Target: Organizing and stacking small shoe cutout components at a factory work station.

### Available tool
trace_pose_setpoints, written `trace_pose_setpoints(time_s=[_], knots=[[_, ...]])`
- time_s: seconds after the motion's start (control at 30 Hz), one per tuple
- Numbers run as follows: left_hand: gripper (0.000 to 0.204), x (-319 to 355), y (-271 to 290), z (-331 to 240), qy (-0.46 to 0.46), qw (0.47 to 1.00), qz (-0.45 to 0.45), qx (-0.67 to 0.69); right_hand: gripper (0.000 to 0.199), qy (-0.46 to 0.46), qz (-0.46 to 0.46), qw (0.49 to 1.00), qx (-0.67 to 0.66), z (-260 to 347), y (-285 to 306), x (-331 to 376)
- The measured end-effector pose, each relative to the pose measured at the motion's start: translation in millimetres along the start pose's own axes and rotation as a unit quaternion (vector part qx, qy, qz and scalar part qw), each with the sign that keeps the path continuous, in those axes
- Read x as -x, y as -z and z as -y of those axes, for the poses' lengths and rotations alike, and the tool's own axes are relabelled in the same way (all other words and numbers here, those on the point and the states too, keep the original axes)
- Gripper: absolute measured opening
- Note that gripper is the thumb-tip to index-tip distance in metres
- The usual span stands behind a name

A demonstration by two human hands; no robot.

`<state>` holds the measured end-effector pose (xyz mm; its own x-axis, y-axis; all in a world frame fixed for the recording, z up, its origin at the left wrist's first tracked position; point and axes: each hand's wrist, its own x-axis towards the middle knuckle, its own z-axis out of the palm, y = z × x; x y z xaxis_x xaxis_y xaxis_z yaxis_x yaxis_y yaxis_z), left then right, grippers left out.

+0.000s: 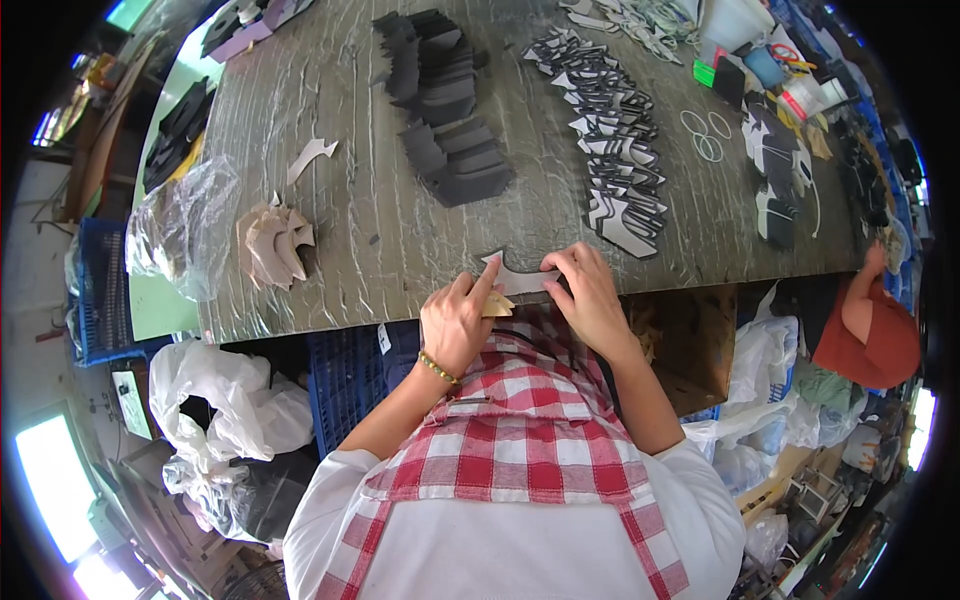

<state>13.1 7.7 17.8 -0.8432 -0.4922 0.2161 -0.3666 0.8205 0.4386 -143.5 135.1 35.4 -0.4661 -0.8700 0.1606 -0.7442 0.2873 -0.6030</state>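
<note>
Both my hands work at the near edge of a grey worktable [380, 250]. My left hand [455, 322] pinches a small tan cut piece [498, 305] and its fingers press the left end of a flat grey cut piece [520, 278] lying on the table edge. My right hand [588, 292] holds the right end of that same grey piece. A beaded bracelet sits on my left wrist. I wear a red and white checked apron.
A pile of beige cut pieces [275, 245] lies left on the table beside a clear plastic bag [185, 225]. Rows of dark cut pieces [450, 110] and black-and-white ones [615, 150] stretch ahead. White rings [706, 135] lie farther right. Another person in red [868, 330] is at the right.
</note>
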Motion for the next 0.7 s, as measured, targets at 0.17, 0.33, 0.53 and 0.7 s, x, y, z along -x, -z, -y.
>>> trace_pose_setpoints(time_s=[0.17, 0.33, 0.53, 0.7], knots=[[0.050, -7, 6, 4, -0.017, 0.988, -0.050, 0.144, 0.014, -0.016, 0.017, 1.000, -0.010, -21, 10, 7], [0.044, -3, 14, 11, 0.131, 0.824, 0.139, 0.533, 0.016, -0.116, -0.153, 0.958, 0.212, -38, 41, 0], [0.041, -12, 9, -5, 0.158, 0.678, 0.219, 0.683, 0.023, -0.064, -0.044, 0.981, -0.178, 4, 40, -9], [0.030, -13, 7, -10, 0.175, 0.714, 0.248, 0.631, 0.016, -0.060, 0.086, 0.956, -0.273, 18, 27, -8]])
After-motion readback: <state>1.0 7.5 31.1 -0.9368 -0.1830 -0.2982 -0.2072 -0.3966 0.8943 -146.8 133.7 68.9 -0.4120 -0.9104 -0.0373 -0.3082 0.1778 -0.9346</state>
